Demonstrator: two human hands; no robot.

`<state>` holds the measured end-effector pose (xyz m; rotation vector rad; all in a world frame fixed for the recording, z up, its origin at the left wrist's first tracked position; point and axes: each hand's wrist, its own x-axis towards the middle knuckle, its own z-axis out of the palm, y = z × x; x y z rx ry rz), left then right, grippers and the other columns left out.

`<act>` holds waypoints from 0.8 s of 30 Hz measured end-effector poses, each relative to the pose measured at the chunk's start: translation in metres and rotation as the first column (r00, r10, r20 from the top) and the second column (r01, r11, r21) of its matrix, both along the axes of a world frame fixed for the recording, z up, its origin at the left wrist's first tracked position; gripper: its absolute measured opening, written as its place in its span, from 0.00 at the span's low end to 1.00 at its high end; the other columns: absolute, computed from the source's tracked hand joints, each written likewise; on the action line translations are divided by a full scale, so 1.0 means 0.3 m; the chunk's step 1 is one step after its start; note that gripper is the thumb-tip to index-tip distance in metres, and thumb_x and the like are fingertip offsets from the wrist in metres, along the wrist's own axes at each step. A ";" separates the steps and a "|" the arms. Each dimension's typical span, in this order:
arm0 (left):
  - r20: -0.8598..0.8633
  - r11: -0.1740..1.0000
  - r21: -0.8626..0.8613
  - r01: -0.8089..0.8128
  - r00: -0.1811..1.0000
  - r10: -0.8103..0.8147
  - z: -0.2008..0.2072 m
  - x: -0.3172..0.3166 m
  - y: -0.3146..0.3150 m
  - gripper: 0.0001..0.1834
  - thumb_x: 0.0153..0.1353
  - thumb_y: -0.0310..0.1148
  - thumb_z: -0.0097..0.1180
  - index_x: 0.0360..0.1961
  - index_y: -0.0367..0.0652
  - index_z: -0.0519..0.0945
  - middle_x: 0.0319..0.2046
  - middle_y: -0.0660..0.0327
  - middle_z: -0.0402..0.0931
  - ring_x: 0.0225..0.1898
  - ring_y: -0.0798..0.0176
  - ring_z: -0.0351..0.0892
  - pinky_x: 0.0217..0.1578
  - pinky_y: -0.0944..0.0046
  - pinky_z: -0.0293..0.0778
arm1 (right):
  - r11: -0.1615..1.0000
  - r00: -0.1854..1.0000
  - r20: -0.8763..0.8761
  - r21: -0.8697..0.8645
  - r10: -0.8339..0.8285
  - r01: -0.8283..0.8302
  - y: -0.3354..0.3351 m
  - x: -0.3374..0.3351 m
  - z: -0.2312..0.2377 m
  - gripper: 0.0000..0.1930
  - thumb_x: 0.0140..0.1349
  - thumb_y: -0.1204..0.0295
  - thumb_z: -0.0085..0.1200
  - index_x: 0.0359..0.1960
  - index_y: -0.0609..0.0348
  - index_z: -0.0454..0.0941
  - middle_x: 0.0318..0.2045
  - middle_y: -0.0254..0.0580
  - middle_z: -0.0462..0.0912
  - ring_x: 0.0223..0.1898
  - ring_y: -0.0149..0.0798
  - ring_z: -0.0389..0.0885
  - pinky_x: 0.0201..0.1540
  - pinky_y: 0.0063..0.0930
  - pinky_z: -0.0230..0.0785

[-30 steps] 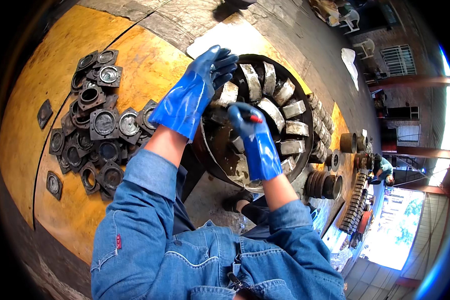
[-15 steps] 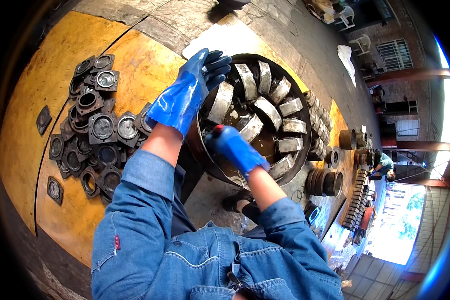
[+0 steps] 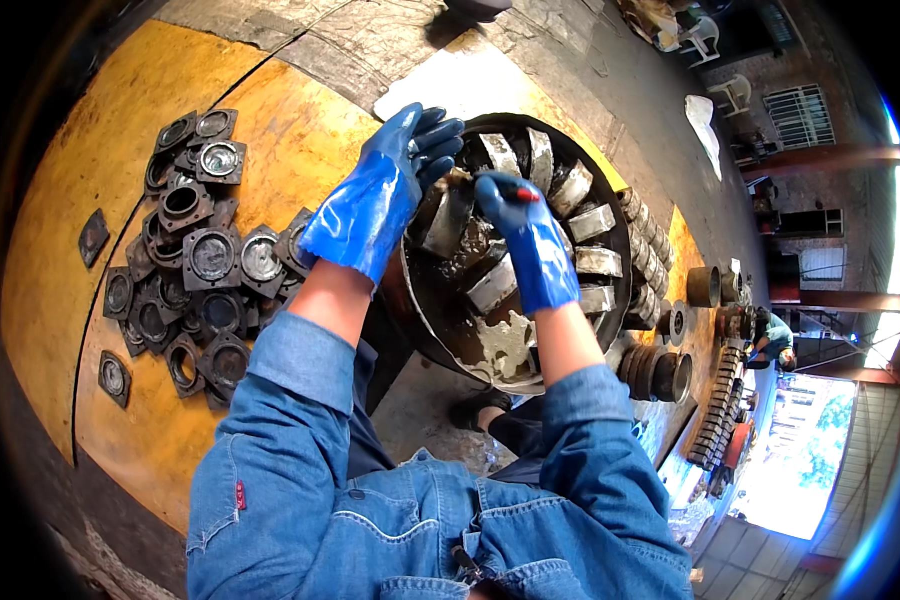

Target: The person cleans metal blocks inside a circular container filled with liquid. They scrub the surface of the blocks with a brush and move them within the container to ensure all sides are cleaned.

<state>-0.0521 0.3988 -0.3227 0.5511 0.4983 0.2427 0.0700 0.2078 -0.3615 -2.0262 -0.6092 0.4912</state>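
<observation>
My left hand [image 3: 395, 185], in a blue rubber glove, hangs over the far-left rim of a round dark metal pan [image 3: 403, 310]. Its fingers are stretched out and slightly apart, beside a curved metal block [image 3: 448, 222]. My gloved right hand [image 3: 518, 225] is closed over the pan around a tool with a red handle end [image 3: 527, 195]; the tool's working end is hard to make out. Dark liquid [image 3: 450, 325] lies in the pan, with a pale foamy patch near its front. More curved metal blocks [image 3: 592, 222] stand along the pan's right side.
Left of the pan, a heap of square flanged metal parts [image 3: 210, 255] lies on a yellow-brown sheet [image 3: 90, 330]. Stacked blocks [image 3: 645, 245], metal rings [image 3: 660, 372] and a long row of parts [image 3: 715, 410] stand at the right. A person [image 3: 773, 340] bends over farther off.
My right hand has moved away from me, from the pan's near-left part toward its middle, with the red-ended tool. My left hand has stayed almost in place.
</observation>
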 end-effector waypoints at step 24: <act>0.011 1.000 0.011 0.017 1.000 -0.017 0.005 0.012 -0.050 0.26 0.76 0.52 0.44 0.61 0.45 0.77 0.58 0.55 0.82 0.54 0.55 0.84 0.50 0.59 0.81 | 0.969 0.994 -0.045 -0.233 -0.095 0.082 -0.160 -0.525 -0.105 0.14 0.64 0.60 0.62 0.44 0.54 0.88 0.41 0.46 0.90 0.45 0.48 0.89 0.54 0.35 0.79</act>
